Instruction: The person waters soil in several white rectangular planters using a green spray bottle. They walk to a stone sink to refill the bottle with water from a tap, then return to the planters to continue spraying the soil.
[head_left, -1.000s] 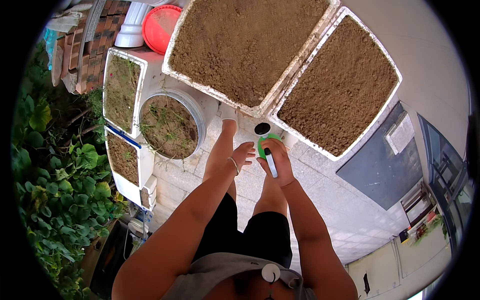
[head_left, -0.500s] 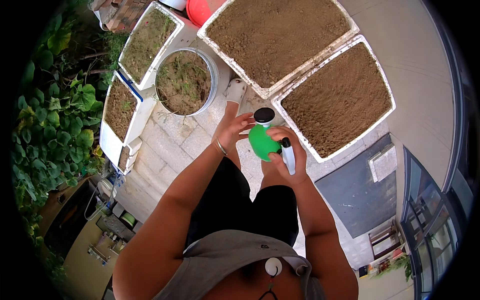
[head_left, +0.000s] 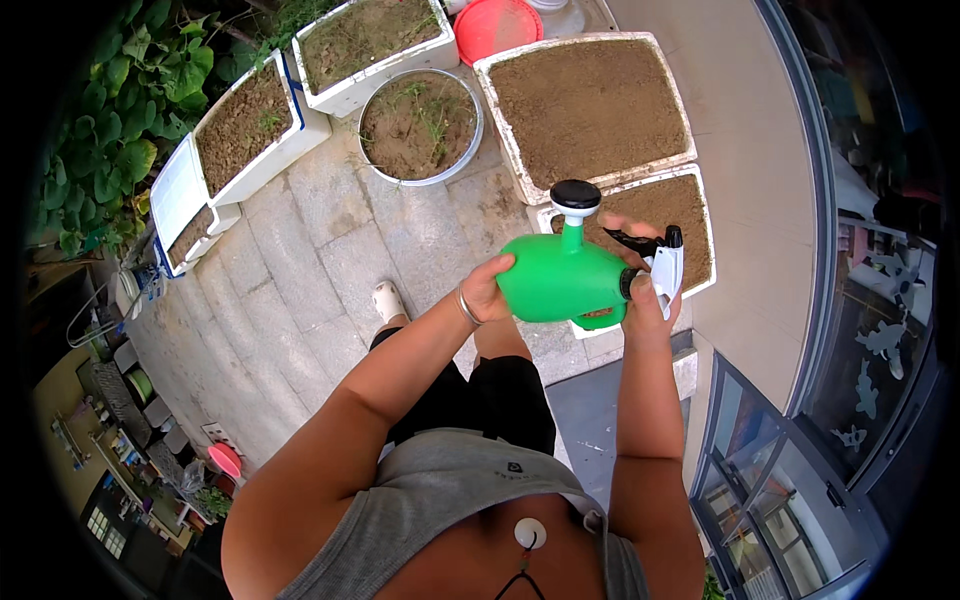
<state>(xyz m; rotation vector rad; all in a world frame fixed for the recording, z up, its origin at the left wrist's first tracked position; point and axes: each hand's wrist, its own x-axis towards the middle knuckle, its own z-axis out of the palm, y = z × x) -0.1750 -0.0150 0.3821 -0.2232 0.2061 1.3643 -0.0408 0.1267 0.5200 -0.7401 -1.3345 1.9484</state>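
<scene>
My left hand (head_left: 487,290) is wrapped against the rounded end of the green spray bottle (head_left: 560,283), fingers closed on its smooth plastic body; my right hand (head_left: 640,300) is clamped round the other end, at the white trigger head (head_left: 665,268), thumb up beside the black collar; the bottle lies tilted on its side between both hands, held in the air at chest height; a black round pump knob (head_left: 576,194) stands up from its green neck; the body is glossy, bulbous and opaque, so I cannot tell how full it is.

Just beyond the bottle, partly hidden by it, sits a white rectangular planter box (head_left: 697,200) filled with bare brown soil; beyond that a larger white box (head_left: 590,105) of the same crumbly earth; up and left of the bottle a round grey tub (head_left: 420,125) with soil and a few thin green shoots; farther left two more white boxes (head_left: 250,130) with sparse sprouts; a red lid (head_left: 497,25) lies past the tub; under the bottle, pale stone paving (head_left: 320,250); leafy green plants (head_left: 110,110) at the far left; glass doors (head_left: 790,470) right of the bottle.
</scene>
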